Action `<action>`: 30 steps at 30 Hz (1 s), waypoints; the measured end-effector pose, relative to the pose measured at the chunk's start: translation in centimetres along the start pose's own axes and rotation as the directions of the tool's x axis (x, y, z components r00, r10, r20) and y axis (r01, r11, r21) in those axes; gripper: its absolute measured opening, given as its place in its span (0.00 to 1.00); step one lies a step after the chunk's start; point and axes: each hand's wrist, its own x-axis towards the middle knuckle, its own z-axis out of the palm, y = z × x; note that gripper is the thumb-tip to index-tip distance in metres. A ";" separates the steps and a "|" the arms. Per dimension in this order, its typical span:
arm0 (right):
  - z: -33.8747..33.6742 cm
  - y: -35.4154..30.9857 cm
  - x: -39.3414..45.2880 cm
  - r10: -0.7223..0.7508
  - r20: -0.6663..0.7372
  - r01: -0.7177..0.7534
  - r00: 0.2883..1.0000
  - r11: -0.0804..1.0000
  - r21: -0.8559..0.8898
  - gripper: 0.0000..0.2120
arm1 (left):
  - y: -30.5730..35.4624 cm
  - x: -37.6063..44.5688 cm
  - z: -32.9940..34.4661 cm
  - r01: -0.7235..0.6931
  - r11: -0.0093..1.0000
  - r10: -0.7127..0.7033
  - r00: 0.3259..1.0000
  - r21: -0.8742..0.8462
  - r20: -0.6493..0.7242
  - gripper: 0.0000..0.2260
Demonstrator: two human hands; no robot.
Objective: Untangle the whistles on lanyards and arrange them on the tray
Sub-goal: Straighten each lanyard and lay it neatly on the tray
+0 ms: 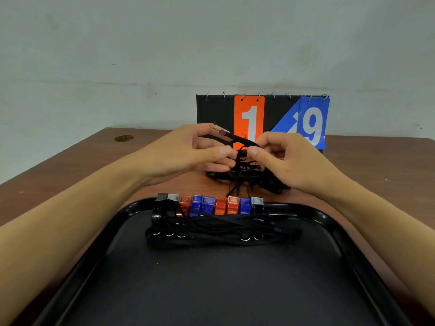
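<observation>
Nine boxy whistles [209,204] are being kept in a row along the far rim of a black tray [334,229], in black, silver, orange and blue, all glossy plastic by the look of them. Their flat black lanyards [219,231] are being held in a loose bundle on the tray floor just in front of them, with small metal rings showing through the cords. The tray floor is matte and its rim is rounded and shiny. Beyond the tray, a tangle of black cords [247,177] is being worked on the brown wooden table [70,175]. One strand is being pinched by the left hand [188,154], thumb against curled fingers, and another by the right hand [289,161] in the same closed pinch. A flip scoreboard [261,118] is being shown behind, reading an orange 1 and a blue 9.
</observation>
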 end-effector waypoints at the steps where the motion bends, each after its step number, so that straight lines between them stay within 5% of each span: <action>1: 0.0 0.1 0.0 -0.010 -0.008 0.010 1.000 1.000 -0.016 0.08 | 0.0 0.0 0.1 -0.027 0.994 0.029 0.999 0.103 -0.019 0.15; 4: -0.1 0.1 0.0 -0.039 -0.025 0.038 0.999 0.998 -0.059 0.05 | 0.1 -0.2 -0.1 -0.083 0.922 0.129 0.987 0.377 -0.097 0.13; 13: 0.3 -0.5 -0.4 -0.078 -0.030 0.071 0.997 0.981 -0.180 0.07 | -0.3 0.0 0.3 -0.130 0.744 0.258 0.961 0.656 -0.102 0.05; 18: -0.1 -0.1 -0.2 -0.065 0.097 0.091 0.993 0.948 -0.304 0.12 | -0.2 0.5 -0.8 -0.109 0.690 0.287 0.949 0.716 -0.132 0.07; 20: -0.6 0.6 -0.1 -0.041 0.068 0.059 0.997 0.957 -0.283 0.14 | -0.3 0.6 -2.3 -0.031 0.835 0.199 0.948 0.550 -0.249 0.09; 23: -1.2 1.7 0.1 0.019 0.040 -0.008 0.999 0.961 -0.278 0.17 | 0.0 0.2 -4.2 -0.041 0.994 0.012 0.959 -0.097 -0.282 0.14; 26: -1.3 2.6 0.4 0.052 0.090 -0.020 0.995 0.945 -0.326 0.16 | 0.4 -0.2 -5.1 -0.112 0.810 -0.009 0.979 -0.576 -0.203 0.13; 30: -1.3 2.8 0.5 -0.011 0.072 0.033 0.997 0.946 -0.323 0.14 | 0.4 -0.3 -4.7 -0.149 0.654 -0.017 0.977 -0.741 -0.211 0.12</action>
